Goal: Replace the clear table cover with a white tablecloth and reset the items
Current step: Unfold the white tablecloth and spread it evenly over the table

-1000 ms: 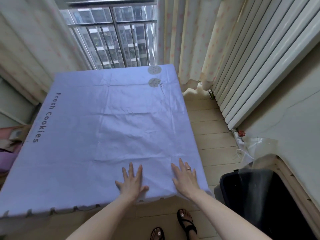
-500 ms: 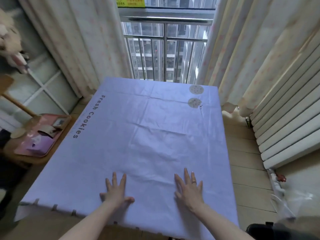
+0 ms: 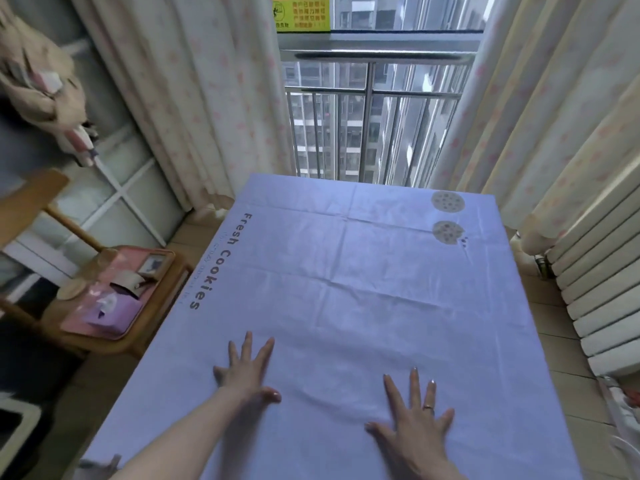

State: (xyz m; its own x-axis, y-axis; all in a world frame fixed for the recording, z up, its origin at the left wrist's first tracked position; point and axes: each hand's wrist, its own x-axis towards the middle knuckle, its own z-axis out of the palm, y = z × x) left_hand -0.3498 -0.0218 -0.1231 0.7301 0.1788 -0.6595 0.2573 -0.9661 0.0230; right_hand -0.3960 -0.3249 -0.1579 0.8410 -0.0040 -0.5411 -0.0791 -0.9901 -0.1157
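A pale white-blue tablecloth [image 3: 346,289] printed with "Fresh Cookies" and two cookie pictures covers the whole table, with fold creases across it. My left hand [image 3: 247,370] lies flat on the cloth near the front, fingers spread. My right hand [image 3: 414,422], with a ring, presses flat on the cloth to the right of it, fingers spread too. The table items sit on a pink tray [image 3: 107,299] on a wooden chair at the left: a purple tissue box [image 3: 107,315] and small cards or frames. The clear cover is out of view.
A wooden chair [image 3: 149,327] stands close to the table's left side. Curtains [image 3: 194,109] hang on both sides of a railed window [image 3: 374,126] behind the table. A white radiator [image 3: 602,289] lines the right wall, with a narrow strip of floor between.
My view has turned left and lifted, so the bin at right is gone and the chair with the tray shows. Both hands have slid forward and apart over the cloth.
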